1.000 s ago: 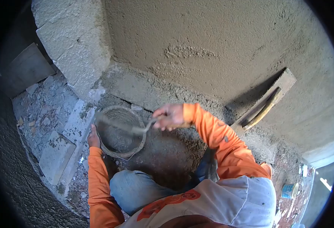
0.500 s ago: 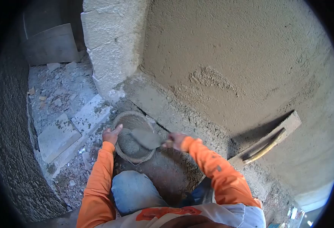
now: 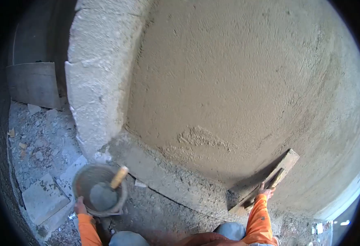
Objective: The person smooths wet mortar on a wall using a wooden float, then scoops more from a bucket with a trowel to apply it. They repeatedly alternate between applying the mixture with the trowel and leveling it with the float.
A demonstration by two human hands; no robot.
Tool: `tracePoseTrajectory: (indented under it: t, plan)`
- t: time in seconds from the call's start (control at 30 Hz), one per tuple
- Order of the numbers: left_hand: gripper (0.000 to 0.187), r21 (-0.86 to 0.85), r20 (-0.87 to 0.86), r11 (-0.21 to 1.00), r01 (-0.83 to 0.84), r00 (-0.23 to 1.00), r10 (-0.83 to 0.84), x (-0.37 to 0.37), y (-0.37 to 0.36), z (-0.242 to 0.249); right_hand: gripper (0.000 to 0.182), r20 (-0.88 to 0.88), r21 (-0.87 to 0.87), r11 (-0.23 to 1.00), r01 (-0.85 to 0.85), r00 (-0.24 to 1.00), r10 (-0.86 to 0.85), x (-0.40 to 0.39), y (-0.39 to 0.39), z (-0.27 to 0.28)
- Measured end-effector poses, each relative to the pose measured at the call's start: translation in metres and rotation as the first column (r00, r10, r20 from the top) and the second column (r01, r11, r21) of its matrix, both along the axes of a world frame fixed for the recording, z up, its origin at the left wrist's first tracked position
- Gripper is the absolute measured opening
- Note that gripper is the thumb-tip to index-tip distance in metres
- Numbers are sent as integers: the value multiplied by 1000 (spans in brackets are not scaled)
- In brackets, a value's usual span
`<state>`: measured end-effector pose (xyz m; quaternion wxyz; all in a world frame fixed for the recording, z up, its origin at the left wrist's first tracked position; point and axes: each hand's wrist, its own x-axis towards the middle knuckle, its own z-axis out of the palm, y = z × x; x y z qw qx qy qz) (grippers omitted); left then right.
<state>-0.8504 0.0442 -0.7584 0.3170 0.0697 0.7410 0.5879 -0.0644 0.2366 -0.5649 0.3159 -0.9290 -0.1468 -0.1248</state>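
Observation:
My left hand (image 3: 80, 206) grips the near-left rim of a round bucket (image 3: 124, 196) at the lower left. Wet mortar (image 3: 103, 197) lies inside it. A trowel (image 3: 119, 177) rests in the bucket, its wooden handle sticking up over the far-right rim and its blade hard to make out. To the right, my right hand (image 3: 266, 191) is closed round the handle of a long wooden plastering float (image 3: 287, 162), which leans at a slant against the foot of the plastered wall (image 3: 213, 82).
A rough patch of mortar (image 3: 204, 138) stands out low on the wall. Left of it rises a pale block pillar (image 3: 102, 78). Rubble and a loose slab (image 3: 44, 199) lie on the floor beyond the bucket. A board (image 3: 34, 84) leans at the back left.
My right hand has left the trowel in the bucket and moved right to take hold of the float's handle. My left hand stays on the rim. The view has tilted up and right.

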Motion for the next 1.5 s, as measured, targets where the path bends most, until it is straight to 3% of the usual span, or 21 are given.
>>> tracePoseTrajectory:
  t: [0.07, 0.13, 0.17, 0.2, 0.27, 0.37, 0.43, 0.47, 0.53, 0.6, 0.67, 0.77, 0.87, 0.93, 0.97, 1.03, 1.2, 1.23, 1.3, 1.33, 1.5]
  plan:
    - [61, -98, -47, 991, -93, 995, 89, 4, 8, -9, 79, -130, 113, 991, -74, 988, 89, 83, 14, -50]
    - [66, -192, -282, 944, -267, 937, 208, -31, 12, -76, 59, 242, 38, 941, -336, 917, 318, 116, 4, -80]
    - [69, -210, -436, 924, -320, 877, 204, -52, 6, -129, 47, 48, 375, 692, -616, 759, 649, 137, -5, -89]
    - [76, -100, 79, 976, -195, 976, 203, -26, 8, -67, 41, -47, 498, 598, -628, 670, 741, 132, -14, -84]
    - [92, -202, 28, 932, -300, 950, 311, -11, 14, -42, 63, 342, 18, 799, -601, 755, 560, 119, -17, -64]
    - [93, -312, -131, 909, -275, 960, 246, 3, 11, -22, 79, 303, 154, 781, -605, 781, 546, 58, 18, 7]
    - [94, -518, -554, 658, -547, 800, 230, -36, 7, -54, 77, 366, 286, 635, -717, 695, 619, 5, 47, 74]
    - [94, -530, -564, 643, -553, 796, 220, -46, -3, -55, 79, 475, 218, 639, -738, 652, 591, 25, 80, 91]
    - [82, -261, -853, 774, -577, 513, 94, -59, -17, -50, 68, 511, 334, 574, -748, 655, 556, 2, 124, 155]
    - [63, -106, -364, 991, -86, 930, 41, 61, 7, 104, 54, 360, 581, 275, -766, 546, 756, -48, 138, 201]
    - [41, -35, -332, 983, 182, 925, -183, 173, 27, 205, 52, 434, 628, 143, -765, 496, 752, -76, 144, 221]
    - [30, -153, -469, 764, 627, 634, -615, 264, 27, 246, 50, 500, 586, 79, -807, 436, 748, -92, 150, 195]
    - [33, -59, -262, 289, 956, 265, -928, 313, 37, 231, 76, 533, 155, 360, -920, 385, 754, -110, 148, 115]
    - [41, -180, -90, 152, 972, 138, -986, 333, 34, 195, 67, 783, 44, 414, -909, 288, 551, -124, 169, 24]
    - [41, -171, -93, 159, 972, 145, -985, 331, 31, 194, 65, 577, 235, 403, -885, 460, 675, -146, 165, 1]
    - [43, -501, -403, -41, 864, -275, -873, 326, 20, 196, 61, 358, 263, 433, -863, 503, 787, -171, 163, -17]
    - [47, -410, -429, 115, 905, -81, -900, 311, 1, 196, 57, 615, 191, 401, -896, 428, 662, -127, 179, 69]
    - [47, -390, -448, 157, 907, -38, -893, 309, 0, 200, 52, 813, 56, 254, -966, 192, 550, -97, 196, 120]
    - [48, -373, -403, 119, 920, -45, -914, 302, 1, 200, 58, 702, 151, 642, -752, 538, 466, -47, 197, 236]
    - [49, -357, -368, 92, 930, -50, -928, 298, 3, 199, 51, 528, 420, 577, -700, 706, 472, -96, 166, 266]
    - [48, -389, -421, 158, 908, -22, -907, 293, 15, 192, 47, 784, 207, 377, -903, 384, 488, -116, 169, 326]
